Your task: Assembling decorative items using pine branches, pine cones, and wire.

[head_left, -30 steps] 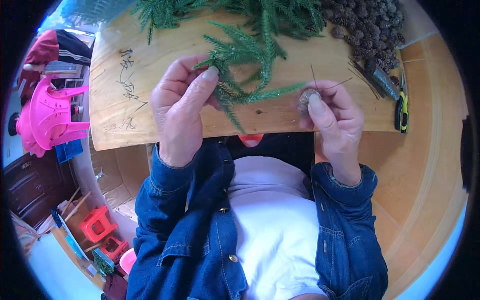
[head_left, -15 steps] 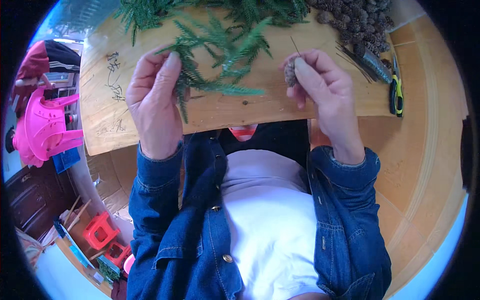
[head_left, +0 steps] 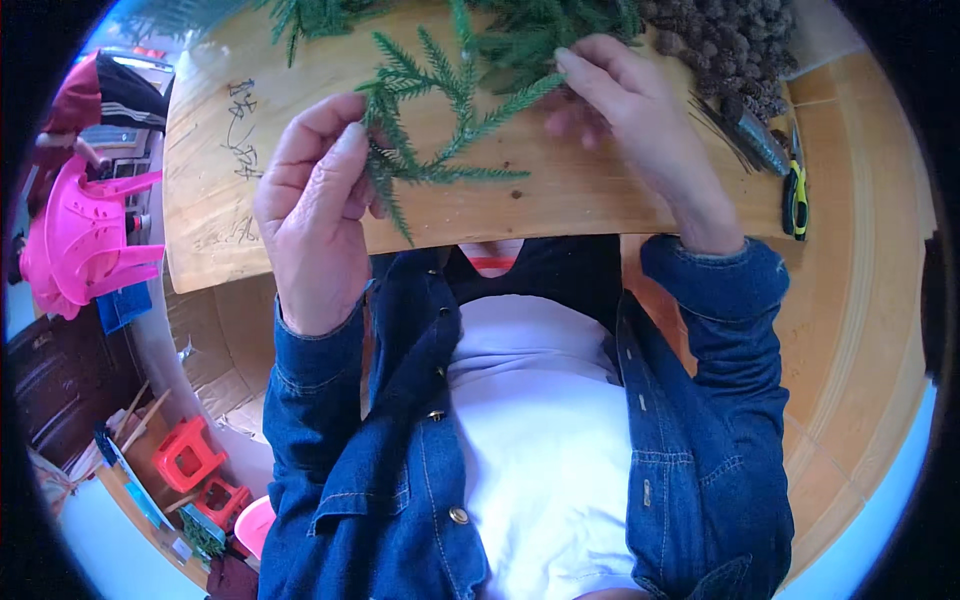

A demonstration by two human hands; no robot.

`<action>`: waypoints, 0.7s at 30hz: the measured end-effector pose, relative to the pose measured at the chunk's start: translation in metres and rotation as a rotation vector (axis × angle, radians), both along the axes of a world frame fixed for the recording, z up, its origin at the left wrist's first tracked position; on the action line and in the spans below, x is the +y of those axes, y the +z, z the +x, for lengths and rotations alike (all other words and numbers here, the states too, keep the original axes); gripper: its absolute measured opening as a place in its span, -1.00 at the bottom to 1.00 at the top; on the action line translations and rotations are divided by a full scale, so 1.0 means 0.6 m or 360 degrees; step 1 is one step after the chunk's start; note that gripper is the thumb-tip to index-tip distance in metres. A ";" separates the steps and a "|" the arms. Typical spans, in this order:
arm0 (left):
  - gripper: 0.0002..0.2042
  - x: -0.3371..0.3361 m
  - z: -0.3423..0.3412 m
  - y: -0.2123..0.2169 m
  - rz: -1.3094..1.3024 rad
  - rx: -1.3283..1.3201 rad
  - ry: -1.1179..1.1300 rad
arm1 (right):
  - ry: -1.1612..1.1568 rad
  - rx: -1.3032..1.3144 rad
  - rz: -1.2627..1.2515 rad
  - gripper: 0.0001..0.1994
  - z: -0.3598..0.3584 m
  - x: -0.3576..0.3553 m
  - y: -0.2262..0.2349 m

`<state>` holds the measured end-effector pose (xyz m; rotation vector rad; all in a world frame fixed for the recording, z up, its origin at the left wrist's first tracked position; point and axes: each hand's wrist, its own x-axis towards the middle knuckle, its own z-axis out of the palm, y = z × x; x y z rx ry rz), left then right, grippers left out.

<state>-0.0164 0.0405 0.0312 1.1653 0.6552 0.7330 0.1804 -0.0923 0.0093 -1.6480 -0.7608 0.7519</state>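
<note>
My left hand [head_left: 318, 215] pinches a green artificial pine branch [head_left: 462, 110] near its stem end, thumb against the fingers. Its needled sprigs fan out to the right above the wooden table [head_left: 400, 220]. At the far right tip of one sprig, my right hand [head_left: 635, 115] is closed, thumb and fingertips meeting the needles. The right hand's other fingers curl behind and are partly hidden. No pine cone shows in either hand; whether one is tucked behind the fingers I cannot tell.
More green branches [head_left: 540, 35] lie at the table's far edge. A heap of brown pine cones [head_left: 725, 50] sits at the far right. Beside it are thin dark wires [head_left: 725, 135] and yellow-black pliers [head_left: 795, 195]. A pink plastic chair [head_left: 85, 235] stands off to the left.
My right hand has moved up and away from me to the sprig's tip, and the wired pine cone it held is out of sight. The branch in my left hand has turned and spread.
</note>
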 end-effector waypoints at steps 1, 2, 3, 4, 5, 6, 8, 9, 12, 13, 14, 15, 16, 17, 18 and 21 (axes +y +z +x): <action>-0.82 0.003 -0.004 -0.004 -0.0017 -0.0059 -0.0058 | 0.0048 0.0026 -0.0049 -0.72 -0.002 -0.005 0.002; -0.82 0.006 -0.008 -0.008 -0.0034 -0.0118 -0.0118 | 0.0060 0.0030 -0.0052 -0.72 -0.005 -0.009 0.002; -0.82 0.007 -0.009 -0.010 -0.0054 -0.0180 -0.0187 | 0.0040 -0.0001 -0.0083 -0.72 -0.006 -0.016 0.003; -0.82 0.008 -0.010 -0.012 -0.0060 -0.0180 -0.0186 | 0.0019 -0.0032 -0.0114 -0.72 -0.008 -0.023 0.004; -0.82 0.010 -0.011 -0.011 -0.0089 -0.0166 -0.0187 | 0.0001 -0.0061 -0.0142 -0.73 -0.010 -0.029 0.006; -0.82 0.011 -0.013 -0.010 -0.0118 -0.0152 -0.0190 | 0.0004 -0.0057 -0.0144 -0.73 -0.010 -0.037 0.005; -0.82 0.013 -0.015 -0.009 -0.0149 -0.0133 -0.0191 | -0.0076 0.0007 -0.0034 -0.75 -0.012 -0.055 0.000; -0.82 0.013 -0.016 -0.008 -0.0151 -0.0120 -0.0204 | -0.0117 0.0039 0.0021 -0.76 -0.013 -0.063 -0.002; -0.81 0.012 -0.017 -0.007 -0.0153 -0.0088 -0.0230 | -0.0210 0.0104 0.0135 -0.78 -0.020 -0.087 -0.005; -0.81 0.010 -0.013 -0.008 -0.0113 -0.0050 -0.0211 | -0.0265 0.0132 0.0191 -0.80 -0.021 -0.092 -0.007; -0.81 0.008 -0.010 -0.009 -0.0072 -0.0012 -0.0192 | -0.0273 0.0135 0.0189 -0.80 -0.020 -0.095 -0.009; -0.81 0.006 -0.007 -0.009 -0.0031 0.0027 -0.0173 | -0.0294 0.0142 0.0187 -0.79 -0.019 -0.098 -0.012; -0.81 0.002 -0.004 -0.008 -0.0032 0.0030 -0.0181 | -0.0316 0.0148 0.0186 -0.79 -0.019 -0.101 -0.014; -0.81 -0.002 -0.001 -0.005 -0.0073 0.0011 -0.0202 | -0.0337 0.0154 0.0185 -0.79 -0.018 -0.105 -0.015; -0.80 -0.006 0.001 -0.003 -0.0113 -0.0006 -0.0218 | -0.0341 0.0160 0.0185 -0.79 -0.024 -0.106 -0.013; -0.80 -0.005 0.002 -0.004 -0.0179 -0.0032 -0.0261 | -0.0227 0.0025 0.0298 -0.77 -0.071 -0.104 0.018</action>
